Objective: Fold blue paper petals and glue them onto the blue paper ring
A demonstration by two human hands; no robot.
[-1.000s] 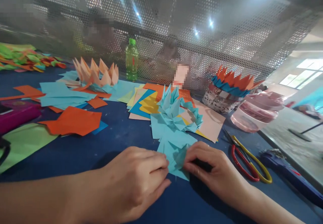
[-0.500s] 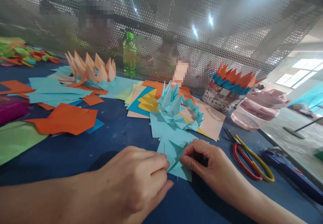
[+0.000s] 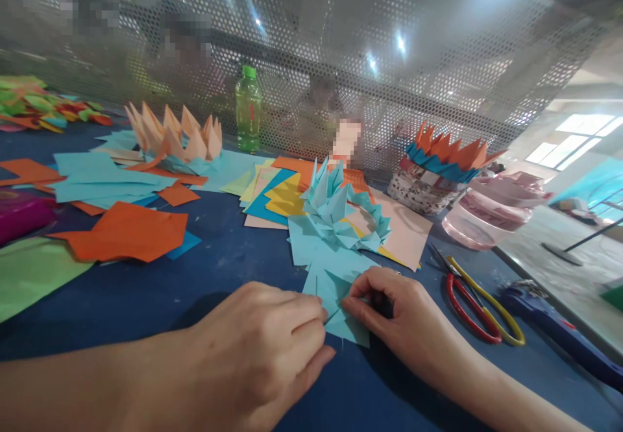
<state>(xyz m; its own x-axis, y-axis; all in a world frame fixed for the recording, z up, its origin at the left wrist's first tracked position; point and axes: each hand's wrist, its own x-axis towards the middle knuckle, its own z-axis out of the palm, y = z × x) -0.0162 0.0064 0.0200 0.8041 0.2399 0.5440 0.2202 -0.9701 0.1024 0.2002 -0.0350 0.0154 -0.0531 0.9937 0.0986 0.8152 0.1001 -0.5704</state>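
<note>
A sheet of light blue folding paper (image 3: 329, 287) lies partly folded on the blue table in front of me, with creases running across it. At its left edge, my left hand (image 3: 265, 348) has its fingers curled together, fingertips pressed on the paper. From the other side my right hand (image 3: 389, 302) pinches a flap of the sheet between thumb and forefinger. Just beyond it stands a light blue paper ring of pointed folded pieces (image 3: 335, 208), resting on more blue sheets (image 3: 304, 240).
Scissors (image 3: 479, 302) and a blue-handled tool (image 3: 549, 322) lie at right, near a pink clear jug (image 3: 491, 215) and an orange-blue paper crown (image 3: 442, 153). A peach paper crown (image 3: 170, 140), a green bottle (image 3: 248, 111) and orange sheets (image 3: 131, 228) occupy the left and back.
My right hand has drawn slightly left over the paper, bringing its pinched flap inward. My left hand stays nearly still; the view has shifted a little.
</note>
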